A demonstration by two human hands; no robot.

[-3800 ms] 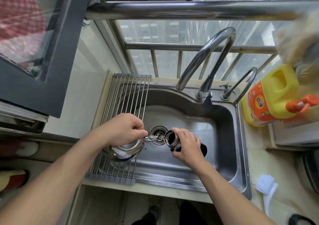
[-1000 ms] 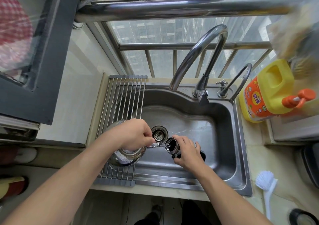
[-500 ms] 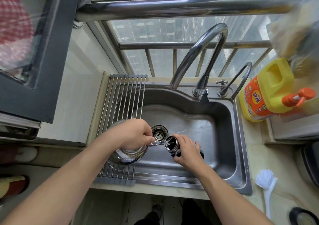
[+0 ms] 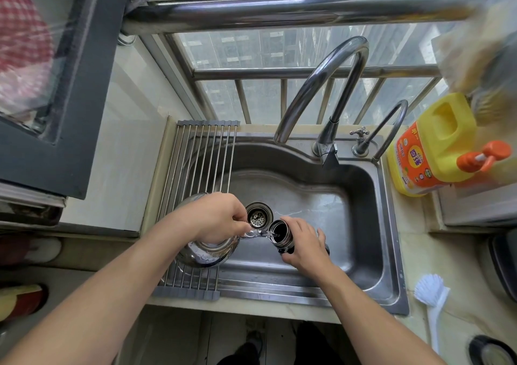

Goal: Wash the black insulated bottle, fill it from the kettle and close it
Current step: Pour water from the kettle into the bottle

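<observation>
My left hand (image 4: 215, 216) grips the handle of a shiny steel kettle (image 4: 205, 252), tilted to the right over the roll-up drying rack (image 4: 195, 154). Its spout reaches the open mouth of the black insulated bottle (image 4: 278, 231), and a thin stream of water runs into it. My right hand (image 4: 303, 245) holds the bottle by its body, tilted toward the kettle, above the steel sink (image 4: 363, 224). The bottle's lower part is hidden by my fingers. No lid is visible.
The sink drain (image 4: 258, 215) lies just behind the spout. A tall curved faucet (image 4: 327, 84) and a smaller tap (image 4: 389, 129) stand at the back. A yellow detergent jug (image 4: 430, 146) sits at the right, and a white brush (image 4: 432, 300) lies on the counter.
Both hands stay almost in place. The kettle is tilted a little more toward the bottle and water keeps running from the spout into the bottle's mouth.
</observation>
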